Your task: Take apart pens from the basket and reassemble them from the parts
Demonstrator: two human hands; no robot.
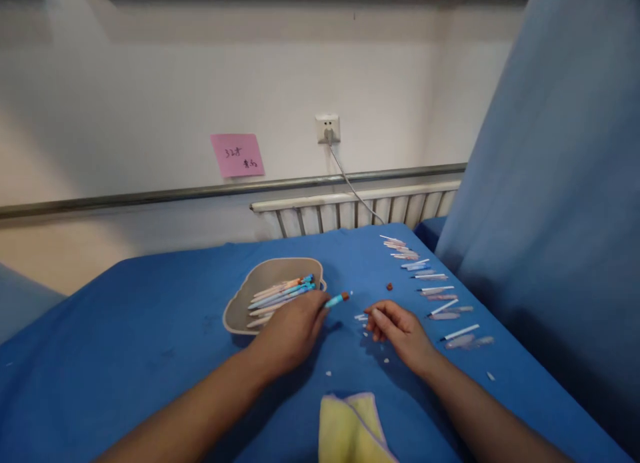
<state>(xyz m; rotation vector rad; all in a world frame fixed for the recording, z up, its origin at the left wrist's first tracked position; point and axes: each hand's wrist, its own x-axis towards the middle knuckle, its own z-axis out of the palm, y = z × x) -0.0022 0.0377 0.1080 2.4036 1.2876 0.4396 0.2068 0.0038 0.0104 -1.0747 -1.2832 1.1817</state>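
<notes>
My left hand (295, 330) is closed on a pen (336, 300) whose light-blue part with a brown end sticks out to the right, beside the bin's right edge. Several pens lie in the grey-beige bin (237, 310), partly behind that hand. To the right, my right hand (395, 330) is held above the cloth with its fingers curled and thumb near the index finger; whatever is between them, if anything, is too small to make out. Small white pieces (361, 317) lie just left of its fingertips. A small brown piece (389, 286) rests beyond it.
Pen parts (460, 332) lie in several groups along the right side of the blue-covered table (165, 356). A yellow cloth (347, 430) is at the near edge. Behind stand a white railing (320, 200) and a wall with a socket (328, 129); a blue curtain (555, 203) hangs right.
</notes>
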